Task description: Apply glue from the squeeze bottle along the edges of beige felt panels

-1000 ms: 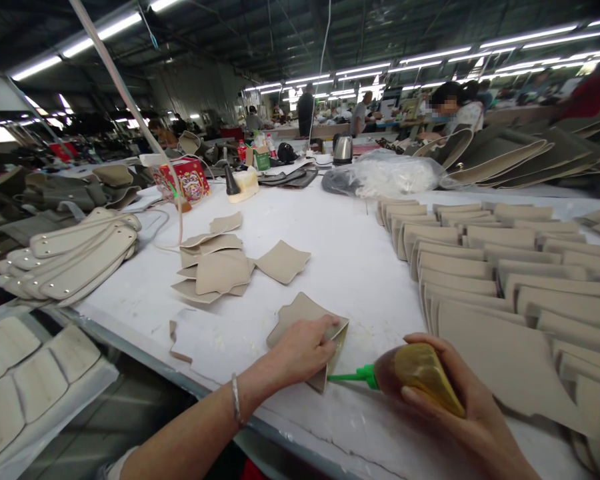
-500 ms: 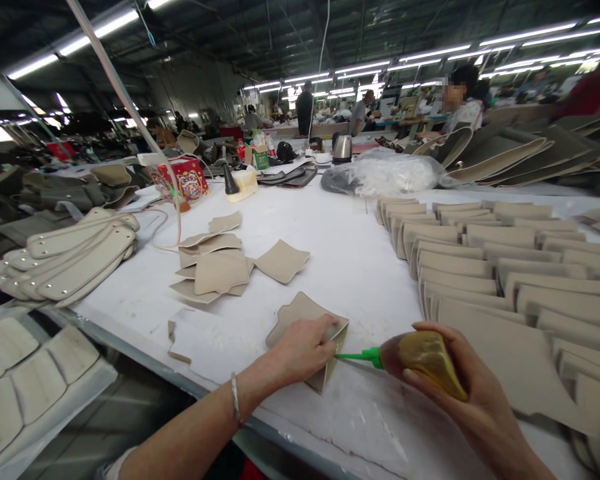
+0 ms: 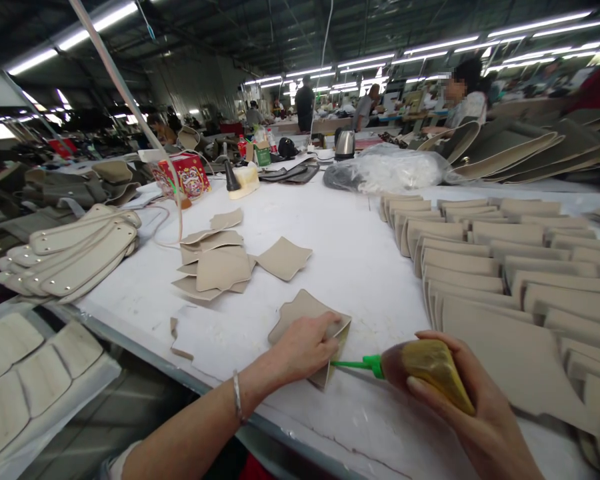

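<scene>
My left hand (image 3: 304, 348) presses down on a beige cut leather piece (image 3: 305, 312) near the front edge of the white table (image 3: 350, 260), its fingers lifting the piece's right edge. My right hand (image 3: 475, 413) grips a soft yellow-brown glue bottle (image 3: 427, 368) lying on its side. The bottle's green nozzle (image 3: 356, 365) points left and its tip touches the lifted edge of the piece beside my left fingers.
A loose pile of similar beige pieces (image 3: 220, 263) lies left of centre. Rows of overlapping beige pieces (image 3: 500, 267) fill the right side. Long studded straps (image 3: 75, 250) lie at the left. A red box (image 3: 183, 177), a kettle (image 3: 345, 144), a plastic bag (image 3: 395, 172) and people stand beyond.
The green nozzle has moved along the lifted edge of the piece, ending slightly lower and left. My left hand stays pressed on the piece.
</scene>
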Available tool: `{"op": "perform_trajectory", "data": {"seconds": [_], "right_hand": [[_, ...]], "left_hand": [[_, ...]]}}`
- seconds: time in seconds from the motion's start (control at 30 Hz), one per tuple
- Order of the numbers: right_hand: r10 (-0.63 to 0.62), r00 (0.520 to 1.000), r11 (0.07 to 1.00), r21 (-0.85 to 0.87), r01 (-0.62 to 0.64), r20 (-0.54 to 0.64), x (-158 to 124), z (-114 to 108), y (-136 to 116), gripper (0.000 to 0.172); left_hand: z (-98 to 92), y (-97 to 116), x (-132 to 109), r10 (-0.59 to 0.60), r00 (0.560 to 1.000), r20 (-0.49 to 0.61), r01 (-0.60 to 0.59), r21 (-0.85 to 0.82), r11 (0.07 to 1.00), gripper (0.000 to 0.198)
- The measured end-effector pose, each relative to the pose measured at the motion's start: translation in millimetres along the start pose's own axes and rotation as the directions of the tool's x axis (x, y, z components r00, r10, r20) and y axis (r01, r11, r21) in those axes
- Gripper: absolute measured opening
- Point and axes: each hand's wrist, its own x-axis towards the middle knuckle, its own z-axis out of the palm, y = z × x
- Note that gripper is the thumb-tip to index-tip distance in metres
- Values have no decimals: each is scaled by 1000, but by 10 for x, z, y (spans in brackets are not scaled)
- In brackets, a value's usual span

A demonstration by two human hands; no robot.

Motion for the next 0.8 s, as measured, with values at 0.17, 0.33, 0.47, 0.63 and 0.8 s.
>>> {"op": "perform_trajectory", "data": {"seconds": [0.17,0.33,0.47,0.63,0.8], "right_hand": [[20,996,999,39,-24,91,-11,-2,-14,53],[-96,995,993,-68,98,37,150,-67,91,51],[-223,974,963,-161,214,-38,407,-157,177,54],[-235,968,961,-173,217,-90,426,-169,178,57],[-43,998,999,-24,44,39,244,-128,174,55]], "left_hand": [[-10,34,-7,-12,1000,5,12,13,1000,52],[-3,18,-7,-4,1000,0,4,40,999,51],[21,-19,6,18,1000,-20,-17,47,999,50],[22,-15,6,22,999,-26,-21,38,999,49],[10,2,10,0,1000,-18,0,23,1000,52]]}}
